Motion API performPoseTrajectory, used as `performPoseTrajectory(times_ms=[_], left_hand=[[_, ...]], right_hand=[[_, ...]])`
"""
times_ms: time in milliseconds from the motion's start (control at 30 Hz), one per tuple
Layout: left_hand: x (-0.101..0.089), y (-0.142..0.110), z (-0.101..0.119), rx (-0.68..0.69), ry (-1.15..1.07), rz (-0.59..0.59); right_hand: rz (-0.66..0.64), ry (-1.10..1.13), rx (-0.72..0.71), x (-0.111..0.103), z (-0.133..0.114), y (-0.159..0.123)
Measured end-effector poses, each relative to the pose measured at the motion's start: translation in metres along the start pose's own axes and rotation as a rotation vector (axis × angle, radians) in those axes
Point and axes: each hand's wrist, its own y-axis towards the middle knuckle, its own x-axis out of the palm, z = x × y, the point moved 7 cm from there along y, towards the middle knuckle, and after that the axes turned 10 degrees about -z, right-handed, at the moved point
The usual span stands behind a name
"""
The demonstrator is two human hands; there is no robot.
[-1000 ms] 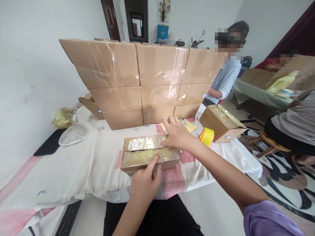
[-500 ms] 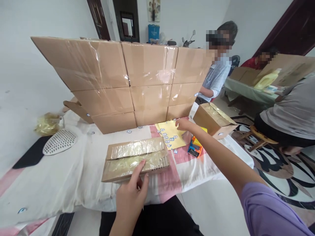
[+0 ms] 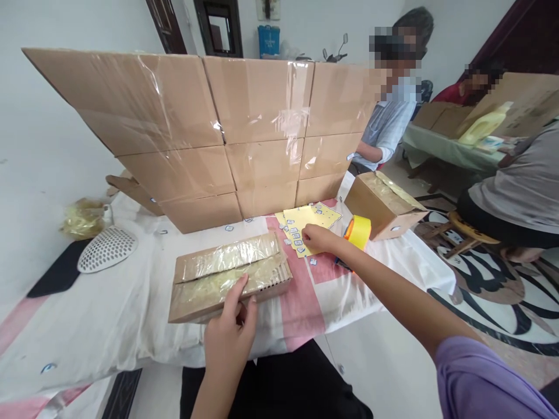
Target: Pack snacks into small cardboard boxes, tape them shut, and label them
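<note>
A long taped cardboard box [image 3: 262,276] lies in front of me. My left hand [image 3: 231,326] holds its near edge, index finger on top and thumb at the side. My right hand [image 3: 321,238] is over a yellow sheet [image 3: 311,214] with several small white-and-blue paper pieces [image 3: 297,235] on it. Its fingers are curled and pressed together at the sheet; whether they pinch a piece cannot be made out. Just beyond my right wrist is a roll of yellow tape [image 3: 361,231] with orange and blue parts, partly hidden by my forearm.
A tall wall of taped cardboard [image 3: 262,128] stands across the table's back. Another cardboard box [image 3: 379,203] is at right. A white perforated shell [image 3: 107,250] lies at left on the cloth [image 3: 126,308]. One person [image 3: 388,128] stands behind the wall; others sit farther right.
My right hand has come down the yellow sheet towards me, with its fingers more curled, uncovering the sheet's far part. My left hand keeps its hold on the box. The view has shifted slightly.
</note>
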Motion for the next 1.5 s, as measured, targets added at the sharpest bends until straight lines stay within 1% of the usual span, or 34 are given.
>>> performPoseTrajectory(times_ms=[167, 367, 600, 833, 1000, 1167, 1267, 1367, 1433, 1500], left_hand=[[0.003, -0.003, -0.001, -0.011, -0.037, 0.018], [0.003, -0.001, 0.001, -0.027, -0.021, 0.027], [0.003, -0.004, 0.002, -0.033, -0.04, 0.026], [0.006, -0.006, -0.001, -0.045, -0.046, 0.002], [0.005, -0.004, 0.0, -0.035, -0.085, 0.015], [0.007, -0.008, -0.001, -0.021, -0.064, 0.028], [0.008, -0.011, -0.003, -0.005, -0.063, 0.033], [0.007, -0.012, -0.002, 0.012, -0.088, 0.018], [0.005, -0.011, 0.001, 0.026, -0.136, -0.012], [0.003, -0.011, 0.008, 0.063, -0.205, -0.034]], right_hand=[[0.042, -0.028, 0.03, -0.001, -0.001, -0.003], [0.086, -0.025, 0.097, 0.002, 0.003, -0.004], [0.128, 0.093, 0.175, 0.005, 0.012, -0.006], [0.182, 0.225, 0.15, 0.006, 0.022, -0.011], [0.21, 0.281, 0.194, 0.01, 0.027, -0.012], [0.261, 0.385, 0.23, 0.013, 0.031, -0.011], [0.309, 0.503, 0.193, 0.006, 0.035, -0.015], [0.373, 0.641, 0.099, -0.01, 0.03, -0.028], [0.407, 0.724, 0.024, -0.021, 0.018, -0.043], [0.431, 0.824, -0.081, -0.03, -0.002, -0.064]])
